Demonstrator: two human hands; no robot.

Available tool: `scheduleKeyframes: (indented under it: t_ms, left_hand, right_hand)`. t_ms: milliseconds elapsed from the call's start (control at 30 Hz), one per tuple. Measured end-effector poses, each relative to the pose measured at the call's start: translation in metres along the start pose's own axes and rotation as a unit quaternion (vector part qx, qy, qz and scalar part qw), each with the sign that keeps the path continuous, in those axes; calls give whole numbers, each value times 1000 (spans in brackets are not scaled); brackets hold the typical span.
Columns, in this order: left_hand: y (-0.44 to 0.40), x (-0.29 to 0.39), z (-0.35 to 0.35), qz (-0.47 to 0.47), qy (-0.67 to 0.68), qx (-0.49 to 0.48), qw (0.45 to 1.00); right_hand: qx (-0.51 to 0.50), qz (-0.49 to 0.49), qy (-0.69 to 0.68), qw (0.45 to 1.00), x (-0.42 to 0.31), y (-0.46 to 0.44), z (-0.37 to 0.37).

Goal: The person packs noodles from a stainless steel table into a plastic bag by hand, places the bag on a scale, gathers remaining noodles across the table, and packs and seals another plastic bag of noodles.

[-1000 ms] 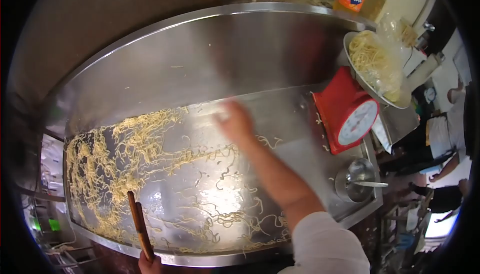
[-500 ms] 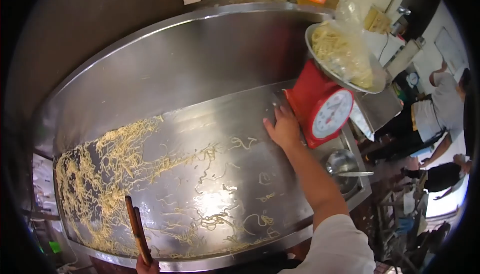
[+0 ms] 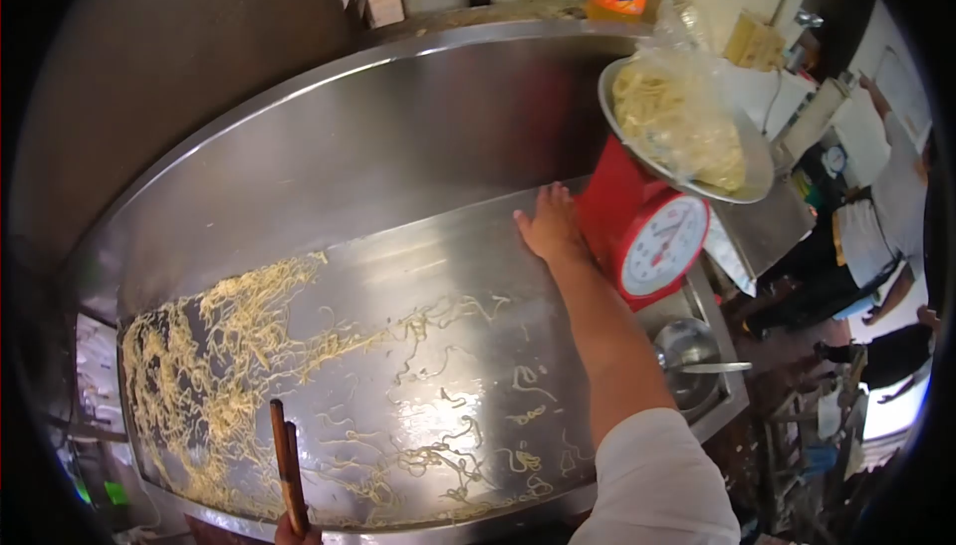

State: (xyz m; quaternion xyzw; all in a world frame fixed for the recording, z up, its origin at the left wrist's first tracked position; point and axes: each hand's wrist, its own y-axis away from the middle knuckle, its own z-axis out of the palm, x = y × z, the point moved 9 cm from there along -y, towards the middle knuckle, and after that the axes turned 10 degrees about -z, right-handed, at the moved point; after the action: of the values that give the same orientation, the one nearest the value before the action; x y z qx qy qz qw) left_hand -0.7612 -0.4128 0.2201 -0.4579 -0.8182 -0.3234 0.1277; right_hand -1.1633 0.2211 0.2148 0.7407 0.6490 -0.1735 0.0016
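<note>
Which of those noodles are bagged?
The pale yellow noodles in the round metal pan atop the red scale: a clear plastic bag holds them, while the other noodles lie loose on the shiny steel tray.

A food-making workspace, shown by the steel basin (image 3: 428,127), noodles (image 3: 239,326) and red weighing scale (image 3: 657,241).

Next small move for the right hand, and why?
I'd probably sweep the right hand left across the metal tray, toward the denser noodles. It's open, fingers spread, beside the red dial scale, and stray strands lie thinly scattered between it and the thicker mass.
</note>
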Motion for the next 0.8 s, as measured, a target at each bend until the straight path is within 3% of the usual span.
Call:
scheduleKeyframes:
  t_ms: [100,133,200,233,267,333,367,400,433,467,567,600,633,667,700,767,800]
  left_hand:
    - [19,5,-6,35,-35,19,999]
    - [23,3,-5,-14,-16,18,1000]
    - [23,-3,-5,-4,-13,9,1000]
    - [17,-5,0,10,-8,1,1000]
    - [8,-7,5,87,-19,-11,996]
    - [-6,5,6,50,18,-32,998]
    - [-8,17,6,35,33,-49,998]
    - [-10,30,9,-53,249,-101,962]
    - [6,77,-6,-28,175,-60,982]
    - [-5,72,-10,16,129,-59,990]
    - [-27,43,-17,75,65,-52,994]
    - [-30,34,-21,82,51,-50,994]
    - [-31,25,-24,96,57,-54,992]
    - [-31,16,-25,108,66,-56,990]
    - [-25,7,-25,115,79,-57,989]
    - [-6,15,-28,64,82,-70,992]
    - [0,18,-29,43,83,-79,992]
  right_hand:
    - [1,13,-15,1000,-7,10,22]
    - [9,11,-21,1000,-12,12,20]
    - [-6,-46,-11,999,-56,34,48]
    - [-20,-76,-71,994,-95,59,39]
    - [-79,-70,-167,980,-134,89,63]
    - [-170,-143,-317,922,-228,169,83]
    - [-215,-210,-301,905,-275,202,57]
    - [-211,-290,-315,879,-313,229,63]
    - [-267,-317,-395,820,-340,247,63]
    - [-263,-219,-468,815,-325,242,13]
    - [-31,-148,-389,909,-233,187,-4]
    - [98,-143,-295,940,-186,180,-27]
    - [77,-95,-178,976,-139,175,-29]
    - [85,-60,-92,990,-96,181,-38]
    - [32,21,-35,999,-52,195,-29]
    - [89,31,28,995,-15,235,-40]
    - [27,23,3,999,-29,240,-29]
